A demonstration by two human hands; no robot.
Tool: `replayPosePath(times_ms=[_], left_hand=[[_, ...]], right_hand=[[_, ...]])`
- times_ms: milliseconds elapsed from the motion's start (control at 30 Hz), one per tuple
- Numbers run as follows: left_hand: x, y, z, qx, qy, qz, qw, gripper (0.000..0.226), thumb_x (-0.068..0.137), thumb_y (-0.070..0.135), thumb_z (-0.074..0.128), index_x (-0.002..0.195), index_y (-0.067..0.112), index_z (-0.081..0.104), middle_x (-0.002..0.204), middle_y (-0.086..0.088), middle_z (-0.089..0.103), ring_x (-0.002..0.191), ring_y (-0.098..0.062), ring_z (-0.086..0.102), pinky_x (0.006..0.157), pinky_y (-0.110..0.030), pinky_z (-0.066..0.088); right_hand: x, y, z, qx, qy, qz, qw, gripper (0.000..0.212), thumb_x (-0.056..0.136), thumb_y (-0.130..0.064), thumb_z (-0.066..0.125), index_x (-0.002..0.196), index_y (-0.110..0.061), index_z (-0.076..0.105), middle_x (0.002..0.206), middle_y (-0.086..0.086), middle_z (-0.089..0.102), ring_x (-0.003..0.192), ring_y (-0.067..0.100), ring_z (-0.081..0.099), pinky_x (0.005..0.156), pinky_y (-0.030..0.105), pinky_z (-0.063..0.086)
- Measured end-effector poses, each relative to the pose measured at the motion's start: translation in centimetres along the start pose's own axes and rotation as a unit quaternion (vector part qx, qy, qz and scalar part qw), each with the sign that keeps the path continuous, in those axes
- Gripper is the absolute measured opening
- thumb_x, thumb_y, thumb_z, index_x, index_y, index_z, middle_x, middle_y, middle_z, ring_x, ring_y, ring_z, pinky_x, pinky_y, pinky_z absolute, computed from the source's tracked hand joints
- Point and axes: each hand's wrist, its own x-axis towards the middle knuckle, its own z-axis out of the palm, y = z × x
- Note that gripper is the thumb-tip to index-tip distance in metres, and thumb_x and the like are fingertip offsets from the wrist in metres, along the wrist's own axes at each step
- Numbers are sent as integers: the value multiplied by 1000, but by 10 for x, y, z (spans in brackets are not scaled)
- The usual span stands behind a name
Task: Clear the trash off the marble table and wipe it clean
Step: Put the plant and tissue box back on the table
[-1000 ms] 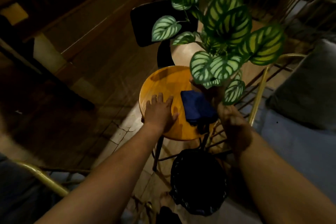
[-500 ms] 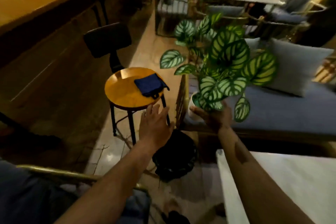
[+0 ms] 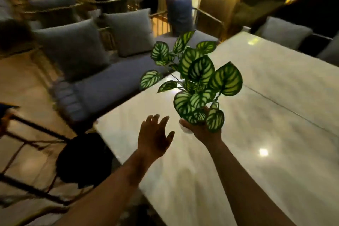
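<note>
A potted plant [image 3: 198, 77] with striped green leaves hangs above the near corner of the white marble table [image 3: 275, 115]. My right hand [image 3: 200, 131] grips its small white pot from below; leaves hide most of the pot. To the left of the pot, my left hand [image 3: 155, 136] hovers over the table's corner, fingers spread and holding nothing. The marble surface in view is bare and glossy, with light spots reflected on it.
A black trash bag [image 3: 84, 159] sits on the floor by the table's left corner. A blue-grey sofa [image 3: 102, 86] with grey cushions lines the far left side. A dark stool frame [image 3: 27, 134] stands at the left edge. More chairs and another table stand further back.
The view swung right from the wooden stool with the blue cloth to the marble table. My right hand carried the plant over the table; my left hand left the stool and now hovers.
</note>
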Motion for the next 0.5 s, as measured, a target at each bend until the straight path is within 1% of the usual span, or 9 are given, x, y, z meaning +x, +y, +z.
replayPosePath(times_ms=[33,67,133,167,200,267,333,433,500], left_hand=[[0,35,9,-1,-11,31,999,66,98,61,38,155,29,28,160,-7,32,148,-29,25,119,-43,23],[-1,65,17,-2,-22,57,998,66,98,61,38,155,30,28,160,-7,32,148,-29,25,119,-43,24],[-8,140,37,-6,-46,116,992,66,97,60,42,154,30,31,158,-7,36,146,-29,28,117,-42,28],[-15,181,47,-5,-57,139,989,65,96,60,43,153,29,34,156,-7,38,145,-30,30,115,-42,30],[-23,218,57,-7,-66,156,985,65,95,60,44,152,28,38,154,-8,42,143,-31,34,113,-43,33],[-44,286,76,-24,-80,192,978,65,92,61,45,147,26,47,146,-11,51,136,-35,43,105,-45,41],[-64,354,94,-33,-86,237,967,66,91,61,46,146,25,49,144,-13,53,133,-36,46,102,-45,44],[-86,438,116,-3,-129,287,949,67,96,61,42,154,28,32,155,-9,38,143,-32,32,110,-41,35],[-97,487,131,15,-152,314,937,68,97,62,38,156,30,25,159,-8,31,145,-30,26,115,-41,32]], right_hand=[[-11,18,-25,-32,58,8,998,70,85,-27,80,142,-6,46,122,-1,59,75,-23,58,61,-6,37],[-18,47,-49,-10,105,15,994,80,74,-48,84,139,-14,51,125,-3,61,82,-24,56,69,-8,35],[-45,112,-111,-41,207,38,977,101,50,-86,72,130,-26,59,122,-14,65,102,-9,58,88,5,43],[-62,140,-144,-46,212,65,974,105,45,-94,65,127,-29,60,121,-16,66,107,0,60,93,15,48],[-77,168,-174,-65,233,81,967,106,44,-98,61,127,-32,60,121,-16,66,110,4,61,94,19,48],[-117,200,-237,-101,245,107,958,105,46,-97,60,131,-34,56,128,-15,61,118,8,57,94,16,39],[-161,226,-292,-108,262,149,947,101,58,-82,72,141,-32,46,140,-7,53,128,16,51,98,22,38],[-206,262,-356,-112,317,205,919,101,69,-61,81,149,-19,35,148,5,45,134,26,44,106,31,39],[-229,293,-392,-94,346,224,906,99,70,-53,84,147,-14,38,147,9,46,134,28,46,105,34,41]])
